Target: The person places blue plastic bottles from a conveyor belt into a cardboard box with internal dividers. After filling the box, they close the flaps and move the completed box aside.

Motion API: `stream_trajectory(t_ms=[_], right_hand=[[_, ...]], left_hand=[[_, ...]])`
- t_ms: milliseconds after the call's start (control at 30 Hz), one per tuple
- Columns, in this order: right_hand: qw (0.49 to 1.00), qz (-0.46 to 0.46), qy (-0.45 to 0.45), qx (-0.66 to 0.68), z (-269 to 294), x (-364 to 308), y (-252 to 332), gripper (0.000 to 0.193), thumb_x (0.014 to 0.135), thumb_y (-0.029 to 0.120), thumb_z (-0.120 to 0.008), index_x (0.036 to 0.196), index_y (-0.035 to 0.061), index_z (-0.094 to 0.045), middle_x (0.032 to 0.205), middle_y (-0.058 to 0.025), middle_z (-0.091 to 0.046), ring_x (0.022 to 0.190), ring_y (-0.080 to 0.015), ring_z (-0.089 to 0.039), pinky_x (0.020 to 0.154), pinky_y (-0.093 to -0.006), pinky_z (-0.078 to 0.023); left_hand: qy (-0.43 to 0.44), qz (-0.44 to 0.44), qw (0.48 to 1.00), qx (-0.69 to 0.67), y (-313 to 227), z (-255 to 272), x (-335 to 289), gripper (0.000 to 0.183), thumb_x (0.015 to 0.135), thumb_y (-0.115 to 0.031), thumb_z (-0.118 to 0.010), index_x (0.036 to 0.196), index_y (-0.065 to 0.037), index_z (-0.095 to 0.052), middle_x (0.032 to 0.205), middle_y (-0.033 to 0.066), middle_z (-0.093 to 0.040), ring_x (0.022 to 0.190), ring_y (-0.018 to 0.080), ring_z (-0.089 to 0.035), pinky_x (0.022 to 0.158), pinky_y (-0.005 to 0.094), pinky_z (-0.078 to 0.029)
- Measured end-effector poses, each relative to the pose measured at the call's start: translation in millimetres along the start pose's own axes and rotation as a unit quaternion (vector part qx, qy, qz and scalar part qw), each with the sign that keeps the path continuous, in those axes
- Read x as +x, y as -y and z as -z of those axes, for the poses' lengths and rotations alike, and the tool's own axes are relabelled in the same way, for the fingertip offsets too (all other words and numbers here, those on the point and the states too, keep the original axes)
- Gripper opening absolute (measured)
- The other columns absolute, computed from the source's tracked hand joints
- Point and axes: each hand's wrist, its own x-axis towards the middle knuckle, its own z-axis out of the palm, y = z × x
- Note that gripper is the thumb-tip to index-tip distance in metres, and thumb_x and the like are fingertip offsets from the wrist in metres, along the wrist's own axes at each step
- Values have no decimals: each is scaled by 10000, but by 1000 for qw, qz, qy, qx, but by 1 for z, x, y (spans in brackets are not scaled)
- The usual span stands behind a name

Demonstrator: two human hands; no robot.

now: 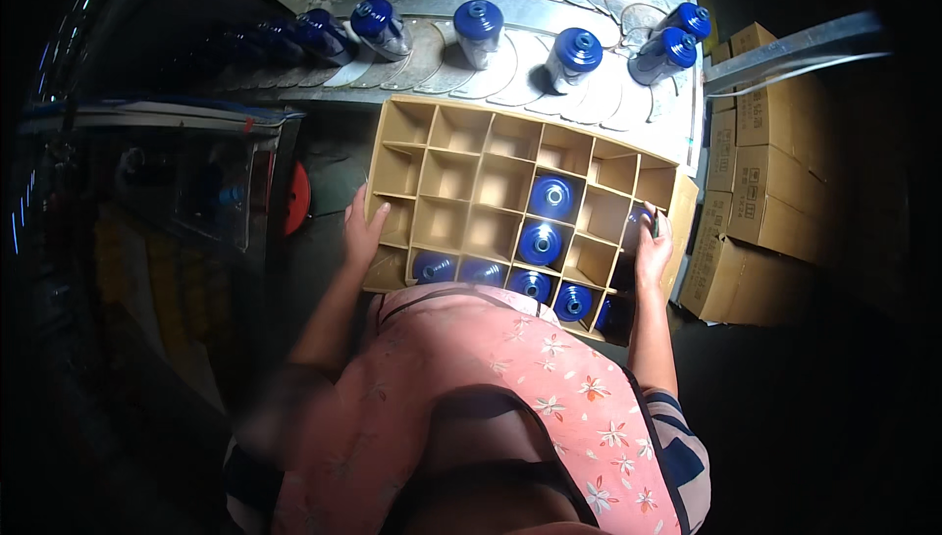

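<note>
A cardboard box [385, 133] with a grid of cardboard dividers is tilted in front of my body. Several blue glass bottles [552, 199] stand in its cells, mostly along the near side and right of the middle; the far-left cells hold none. My left hand [363, 229] is closed on the box's left wall, thumb over the rim. At the right wall my right hand [652, 249] grips the rim, beside a bottle [639, 214] in the cell under its fingertips. The fingers outside the box walls are hidden.
Beyond the box runs a plated conveyor [427, 79] carrying several blue-topped bottles [479, 33]. Closed cartons [775, 187] are stacked at the right, below a metal rail [800, 50]. A red round part [297, 198] and a dark metal frame stand to the left.
</note>
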Motion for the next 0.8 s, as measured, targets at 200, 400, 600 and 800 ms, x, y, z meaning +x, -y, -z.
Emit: stream_trajectory(t_ms=[200,400,600,800], right_hand=[[988,-53,79,-124,15,-31,1,288,899,72,-646,1185,30,-647,909,-2,-582,786,-89,-506,773,-254,-450],[983,-33,102,-148,12,-29,-15,365,911,113,-636,1274,81,-604,953,-21,-679,796,-97,-580,768,-282,-477],[983,-29,37,-178,-5,-29,-23,322,901,120,-647,1222,102,-626,952,-43,-689,801,-121,-606,760,-300,-483],[981,-36,38,-185,-4,-30,-3,311,900,146,-654,1210,121,-634,989,-68,-699,843,-149,-638,779,-314,-489]], left_hand=[[24,70,997,14,14,4,0,401,964,-312,-503,1293,-83,-493,1104,231,-634,1032,415,-597,854,468,-473],[18,78,997,-1,7,10,-7,407,951,-330,-528,1288,-104,-497,1070,225,-641,985,425,-603,829,485,-478],[12,82,997,2,8,11,-9,389,949,-323,-530,1281,-122,-500,1039,221,-648,965,435,-602,807,502,-479],[4,76,997,7,8,8,-6,368,951,-310,-527,1269,-126,-508,1038,220,-647,964,436,-599,801,507,-477]])
